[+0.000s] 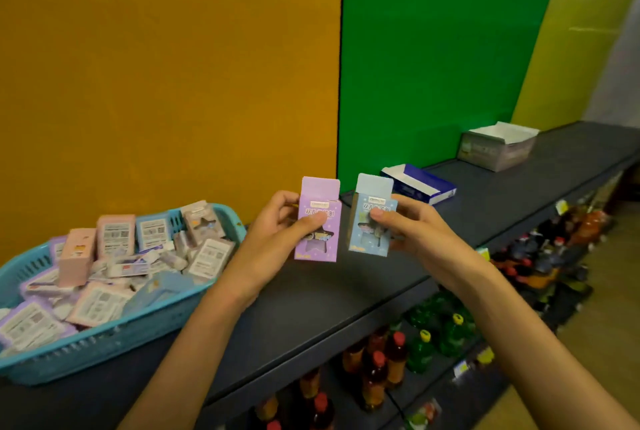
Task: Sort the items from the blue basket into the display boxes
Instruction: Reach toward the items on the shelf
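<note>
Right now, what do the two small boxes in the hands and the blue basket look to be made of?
Purple box and light blue box: likely thin printed card, matte, judging by the folded top flaps standing open. Blue basket: looks like moulded plastic, slightly glossy, with slotted walls. The left hand holds the purple one, the right hand the blue.

A dark grey shelf [346,294] is being occupied by a blue basket [104,346] at its left end. Right of the basket, a blue display box [420,183] is being carried, and farther right a grey display box [497,149].
</note>
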Demonstrator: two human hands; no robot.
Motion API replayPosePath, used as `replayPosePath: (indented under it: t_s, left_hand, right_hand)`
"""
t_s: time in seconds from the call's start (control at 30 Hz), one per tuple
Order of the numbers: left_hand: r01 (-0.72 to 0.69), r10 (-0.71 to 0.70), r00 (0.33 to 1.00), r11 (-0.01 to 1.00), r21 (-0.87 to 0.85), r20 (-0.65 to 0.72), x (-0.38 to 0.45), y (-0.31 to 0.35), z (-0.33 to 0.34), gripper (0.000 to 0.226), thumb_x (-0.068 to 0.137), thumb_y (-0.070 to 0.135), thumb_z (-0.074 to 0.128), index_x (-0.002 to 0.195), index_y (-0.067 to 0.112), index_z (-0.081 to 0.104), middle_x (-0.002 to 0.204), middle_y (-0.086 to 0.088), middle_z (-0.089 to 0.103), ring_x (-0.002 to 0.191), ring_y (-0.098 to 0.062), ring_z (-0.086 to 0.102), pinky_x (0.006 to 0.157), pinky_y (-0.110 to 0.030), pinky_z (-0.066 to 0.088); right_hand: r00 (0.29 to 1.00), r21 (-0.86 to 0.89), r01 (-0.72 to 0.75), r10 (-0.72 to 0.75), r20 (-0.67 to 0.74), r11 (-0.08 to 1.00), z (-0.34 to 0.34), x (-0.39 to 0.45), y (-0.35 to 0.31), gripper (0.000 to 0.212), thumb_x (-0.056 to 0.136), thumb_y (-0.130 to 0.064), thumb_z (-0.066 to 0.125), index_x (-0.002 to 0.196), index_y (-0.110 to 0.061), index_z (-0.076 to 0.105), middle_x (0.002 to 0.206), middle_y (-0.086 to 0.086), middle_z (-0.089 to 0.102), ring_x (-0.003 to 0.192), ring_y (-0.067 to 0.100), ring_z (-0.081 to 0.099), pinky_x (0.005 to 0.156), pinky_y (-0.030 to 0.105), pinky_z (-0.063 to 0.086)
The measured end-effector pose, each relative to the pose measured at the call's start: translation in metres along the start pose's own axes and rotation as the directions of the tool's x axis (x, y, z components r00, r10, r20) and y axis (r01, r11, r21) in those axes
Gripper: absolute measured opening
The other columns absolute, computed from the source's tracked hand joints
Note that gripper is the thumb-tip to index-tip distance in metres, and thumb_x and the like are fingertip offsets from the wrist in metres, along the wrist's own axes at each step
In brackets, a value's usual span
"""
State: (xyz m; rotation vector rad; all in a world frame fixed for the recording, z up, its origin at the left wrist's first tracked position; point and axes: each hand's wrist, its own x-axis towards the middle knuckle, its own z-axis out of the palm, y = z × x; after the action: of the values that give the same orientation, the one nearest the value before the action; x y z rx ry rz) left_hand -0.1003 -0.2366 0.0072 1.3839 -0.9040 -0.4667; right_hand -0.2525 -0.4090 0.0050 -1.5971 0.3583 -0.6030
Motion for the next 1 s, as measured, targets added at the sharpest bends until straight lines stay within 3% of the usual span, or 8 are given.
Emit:
replayPosePath:
  t_s: [0.3, 0.43, 0.53, 0.7, 0.83, 0.93, 1.0]
  left_hand:
    - [-0.007, 0.004, 0.992, 1.000, 0.022, 0.129, 0.047, -0.013, 0.199, 0.029, 0.087, 0.010, 0.071, 0.111, 0.001, 0.056, 0.105, -0.006, 0.074, 0.090, -0.015, 0.072, 0.073, -0.022, 0.055]
    - [-0.037, 0.020, 0.983, 0.995, 0.091, 0.184, 0.074, -0.019, 0.263, 0.027, 0.085, 0.015, 0.075, 0.107, 0.008, 0.060, 0.104, -0.001, 0.075, 0.097, -0.019, 0.072, 0.089, -0.029, 0.054]
    - [-0.033, 0.006, 0.980, 0.990, 0.134, 0.198, 0.096, -0.023, 0.299, 0.026, 0.085, 0.017, 0.076, 0.105, 0.011, 0.061, 0.102, 0.000, 0.076, 0.095, -0.018, 0.072, 0.091, -0.032, 0.054]
    - [0.010, -0.046, 0.977, 0.985, 0.173, 0.210, 0.136, -0.029, 0.346, 0.027, 0.086, 0.019, 0.075, 0.109, 0.015, 0.062, 0.099, -0.002, 0.076, 0.090, -0.020, 0.073, 0.083, -0.034, 0.054]
    - [0.012, -0.066, 0.972, 0.971, 0.237, 0.224, 0.175, -0.040, 0.369, 0.028, 0.086, 0.020, 0.076, 0.111, 0.015, 0.064, 0.098, -0.004, 0.077, 0.093, -0.023, 0.073, 0.091, -0.046, 0.057]
    - [0.004, -0.068, 0.975, 0.957, 0.289, 0.213, 0.214, -0.052, 0.383, 0.038, 0.078, 0.025, 0.082, 0.110, 0.014, 0.065, 0.099, -0.009, 0.075, 0.092, -0.025, 0.073, 0.087, -0.049, 0.058]
    - [-0.003, -0.072, 0.976, 0.941, 0.339, 0.207, 0.243, -0.060, 0.391, 0.038, 0.075, 0.025, 0.085, 0.107, 0.014, 0.066, 0.098, -0.007, 0.075, 0.087, -0.022, 0.074, 0.076, -0.040, 0.061]
  right_hand:
    - [0.993, -0.026, -0.040, 0.037, -0.113, 0.999, -0.206, -0.046, 0.025, 0.037, 0.080, -0.029, 0.074, 0.115, -0.016, 0.071, 0.110, 0.005, 0.075, 0.102, 0.027, 0.071, 0.094, 0.050, 0.053]
    - [0.989, -0.050, -0.054, 0.047, -0.137, 0.997, -0.281, -0.052, 0.028, 0.026, 0.089, -0.016, 0.069, 0.115, -0.015, 0.069, 0.108, 0.002, 0.076, 0.101, 0.024, 0.072, 0.082, 0.034, 0.059]
    - [0.991, -0.069, -0.048, 0.039, -0.131, 0.996, -0.327, -0.046, 0.029, 0.027, 0.090, -0.013, 0.070, 0.116, -0.013, 0.068, 0.107, 0.004, 0.076, 0.098, 0.022, 0.073, 0.075, 0.028, 0.058]
    - [0.995, -0.116, -0.037, 0.026, -0.097, 0.993, -0.384, -0.016, 0.038, 0.031, 0.088, -0.012, 0.072, 0.119, -0.012, 0.067, 0.111, 0.005, 0.075, 0.104, 0.021, 0.071, 0.090, 0.035, 0.057]
    - [0.998, -0.175, -0.009, -0.001, -0.060, 0.985, -0.416, 0.017, 0.046, 0.030, 0.089, -0.009, 0.071, 0.118, -0.014, 0.067, 0.105, 0.000, 0.076, 0.091, 0.010, 0.072, 0.068, 0.018, 0.052]
    - [1.000, -0.227, 0.009, -0.010, -0.005, 0.974, -0.443, 0.054, 0.054, 0.037, 0.086, -0.010, 0.074, 0.122, -0.016, 0.065, 0.111, 0.001, 0.075, 0.103, 0.019, 0.071, 0.086, 0.031, 0.057]
    - [1.000, -0.272, 0.017, -0.011, 0.024, 0.962, -0.462, 0.086, 0.061, 0.041, 0.083, -0.009, 0.078, 0.121, -0.018, 0.065, 0.112, 0.002, 0.074, 0.106, 0.022, 0.070, 0.096, 0.039, 0.055]
